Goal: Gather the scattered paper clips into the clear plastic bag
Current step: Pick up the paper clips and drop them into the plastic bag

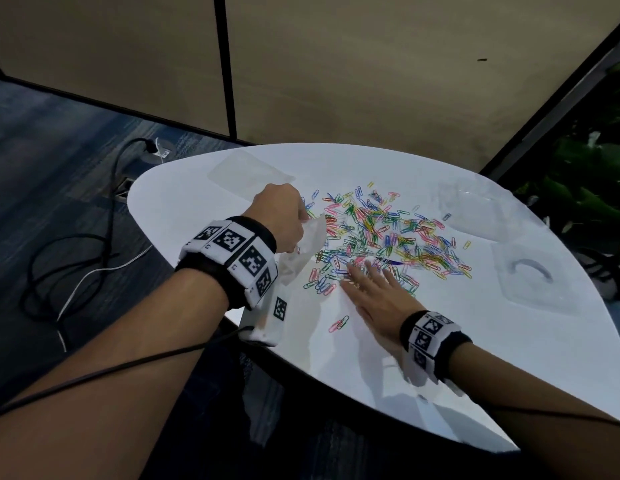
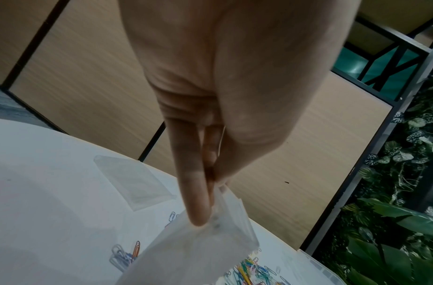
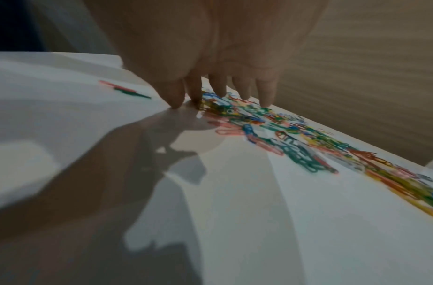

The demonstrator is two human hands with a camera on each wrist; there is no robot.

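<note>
Many coloured paper clips (image 1: 381,233) lie scattered across the middle of the white table (image 1: 475,341). My left hand (image 1: 284,220) pinches the top edge of the clear plastic bag (image 1: 310,239) at the pile's left side; in the left wrist view the thumb and fingers (image 2: 198,202) clamp the bag (image 2: 193,254) above the clips (image 2: 254,270). My right hand (image 1: 371,289) lies flat with straight, spread fingers on the near edge of the pile. The right wrist view shows its fingertips (image 3: 220,90) touching the clips (image 3: 295,146). A pink and green clip pair (image 1: 339,323) lies apart, near me.
A flat clear lid (image 1: 249,171) lies at the table's far left, also visible as a lid (image 2: 135,183). Clear plastic containers sit at the far right (image 1: 475,209) and right (image 1: 530,275). Cables (image 1: 76,265) run over the floor at left. Plants (image 1: 585,174) stand beyond the right edge.
</note>
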